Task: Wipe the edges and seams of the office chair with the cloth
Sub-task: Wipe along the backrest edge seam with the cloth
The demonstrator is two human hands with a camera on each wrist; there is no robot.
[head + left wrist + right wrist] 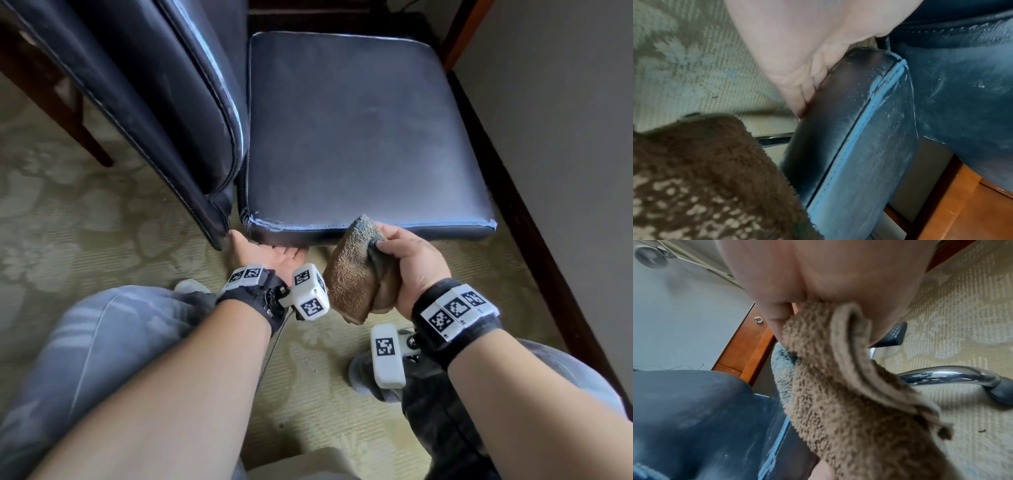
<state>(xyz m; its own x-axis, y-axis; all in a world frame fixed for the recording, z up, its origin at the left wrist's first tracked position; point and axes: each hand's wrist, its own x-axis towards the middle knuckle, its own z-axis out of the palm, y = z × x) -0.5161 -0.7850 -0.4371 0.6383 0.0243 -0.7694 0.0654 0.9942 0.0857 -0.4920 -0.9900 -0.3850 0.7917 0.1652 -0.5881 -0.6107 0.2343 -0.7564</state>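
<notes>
L hand (pixel 270 255) palm-up under seat (pixel 356 137) edge; R hand (pixel 407 260) grips cloth (pixel 356 274).

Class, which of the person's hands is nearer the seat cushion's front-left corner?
Left. The left hand touches under that corner of the seat cushion; the right hand holds the cloth further right.

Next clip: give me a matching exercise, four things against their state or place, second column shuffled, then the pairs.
Things:
1. left hand
2. right hand
3. seat seam
4. chrome chair leg

States or places:
A. worn pale blue
B. grips the brown cloth
C. on the patterned carpet
D. under the seat cushion's front edge

Pairs: 1-D, 2-B, 3-A, 4-C
</notes>
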